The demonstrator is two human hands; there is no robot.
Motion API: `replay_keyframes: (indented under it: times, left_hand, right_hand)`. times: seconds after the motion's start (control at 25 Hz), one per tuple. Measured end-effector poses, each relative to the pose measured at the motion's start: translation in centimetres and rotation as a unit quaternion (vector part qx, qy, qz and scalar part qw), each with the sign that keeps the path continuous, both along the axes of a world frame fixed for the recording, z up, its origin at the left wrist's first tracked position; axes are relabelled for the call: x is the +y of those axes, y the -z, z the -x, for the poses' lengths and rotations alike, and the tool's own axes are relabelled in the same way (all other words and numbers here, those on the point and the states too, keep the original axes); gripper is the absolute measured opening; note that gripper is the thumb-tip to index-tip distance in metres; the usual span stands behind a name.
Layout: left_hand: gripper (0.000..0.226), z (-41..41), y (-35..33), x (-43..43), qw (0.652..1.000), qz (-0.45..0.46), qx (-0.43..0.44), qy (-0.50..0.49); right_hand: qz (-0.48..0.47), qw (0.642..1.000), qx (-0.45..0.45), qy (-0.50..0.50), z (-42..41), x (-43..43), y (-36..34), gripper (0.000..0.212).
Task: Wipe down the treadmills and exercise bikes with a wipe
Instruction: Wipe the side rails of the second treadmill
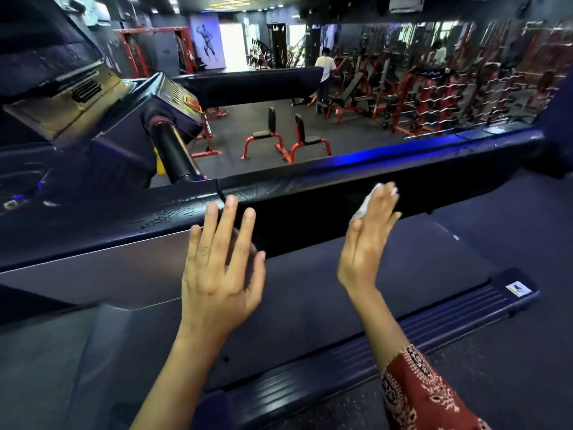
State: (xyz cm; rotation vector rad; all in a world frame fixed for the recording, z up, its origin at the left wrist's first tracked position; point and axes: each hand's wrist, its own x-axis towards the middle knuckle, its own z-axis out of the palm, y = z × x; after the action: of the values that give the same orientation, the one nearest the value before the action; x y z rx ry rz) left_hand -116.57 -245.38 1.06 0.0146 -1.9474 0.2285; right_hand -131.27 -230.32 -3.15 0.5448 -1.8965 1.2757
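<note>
At the treadmill's [403, 330] front end, we are holding the left hand [217, 274] flat, fingers straight and spread, grasping nothing, fingertips at the black ledge [310, 181]. We are pressing the white wipe [364, 206] under the right hand's [366, 243] straight fingers, just beside that ledge, above the belt [428, 252]; contact is blurred.
</note>
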Motion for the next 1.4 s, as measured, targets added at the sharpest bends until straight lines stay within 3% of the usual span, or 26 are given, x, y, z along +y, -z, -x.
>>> replay_keyframes:
  times: [0.08,0.16,0.24,0.28,0.36,0.44,0.52,0.56,0.64,0.72,0.76,0.84,0.92,1.0,1.08,1.16,1.2,1.28,1.36,1.4]
  left_hand:
    - [0.056,0.8,-0.1,0.8,1.000,0.004,0.001,-0.009]
    - [0.057,1.6,-0.2,1.5,1.000,0.011,0.001,-0.016]
    - [0.058,2.4,-0.2,2.2,1.000,0.013,0.000,-0.016]
    - [0.058,2.6,-0.2,2.5,1.000,0.012,0.000,-0.015]
    - [0.057,3.3,-0.1,3.4,1.000,0.009,0.000,-0.012]
    - [0.056,4.1,-0.2,4.3,1.000,0.007,-0.005,-0.005]
    - [0.056,4.9,-0.2,5.1,1.000,0.011,-0.013,0.001]
    - [0.057,5.2,-0.2,5.5,1.000,0.013,-0.015,0.002]
    - [0.057,5.8,-0.2,6.0,1.000,0.013,-0.018,0.003]
    - [0.057,6.1,0.0,6.4,1.000,0.007,-0.017,0.002]
    - [0.056,6.3,0.0,6.6,1.000,0.005,-0.014,-0.001]
    - [0.056,6.8,0.0,7.1,1.000,0.001,-0.010,-0.002]
    - [0.056,7.4,0.0,7.8,1.000,-0.003,-0.011,0.000]
    - [0.056,8.1,0.0,8.5,1.000,-0.001,-0.015,0.002]
    - [0.057,8.8,-0.1,9.2,1.000,0.004,-0.020,0.003]
    - [0.057,9.4,-0.1,9.8,1.000,0.010,-0.021,0.004]
    - [0.057,9.7,-0.1,10.1,1.000,0.011,-0.020,0.004]
    - [0.055,10.2,-0.1,10.8,1.000,0.010,-0.020,0.004]
    - [0.055,10.9,0.0,11.6,1.000,0.004,-0.021,0.006]
    - [0.056,11.2,0.0,12.0,1.000,0.002,-0.021,0.007]
  right_hand:
    - [0.049,0.998,-0.034,-0.013,-0.1,-0.7,-2.7,0.055]
    - [-0.074,0.993,0.077,-0.041,-1.0,-1.6,-2.9,0.054]
    - [-0.218,0.948,0.225,-0.051,-0.6,-0.7,0.1,0.053]
    - [-0.245,0.933,0.261,-0.033,0.3,0.6,1.6,0.052]
    - [-0.183,0.962,0.203,0.011,2.7,3.2,2.0,0.051]
    - [-0.028,0.998,0.046,0.022,4.1,4.4,-0.6,0.052]
    - [0.008,1.000,0.009,-0.008,3.7,3.6,-3.1,0.053]
    - [-0.048,0.997,0.063,-0.026,2.9,2.8,-3.3,0.053]
    - [-0.204,0.954,0.214,-0.055,2.3,2.2,-0.7,0.053]
    - [-0.259,0.924,0.279,-0.024,3.8,4.4,2.7,0.054]
    - [-0.239,0.935,0.260,0.001,5.0,5.7,3.2,0.053]
    - [-0.118,0.985,0.122,0.020,6.7,7.6,1.6,0.052]
    - [-0.014,1.000,0.012,-0.007,6.9,7.4,-1.6,0.054]
    - [-0.061,0.995,0.060,-0.044,5.6,6.0,-2.6,0.054]
    - [-0.193,0.961,0.190,-0.054,5.5,6.1,-0.3,0.053]
    - [-0.245,0.937,0.247,-0.024,7.4,8.6,2.7,0.052]
    - [-0.224,0.949,0.224,-0.008,8.4,9.9,3.2,0.052]
    - [-0.100,0.991,0.086,-0.002,9.6,11.2,1.5,0.051]
    - [0.006,1.000,-0.013,-0.023,9.6,10.7,-1.6,0.053]
    - [0.004,0.999,-0.010,-0.035,9.0,10.1,-2.6,0.054]
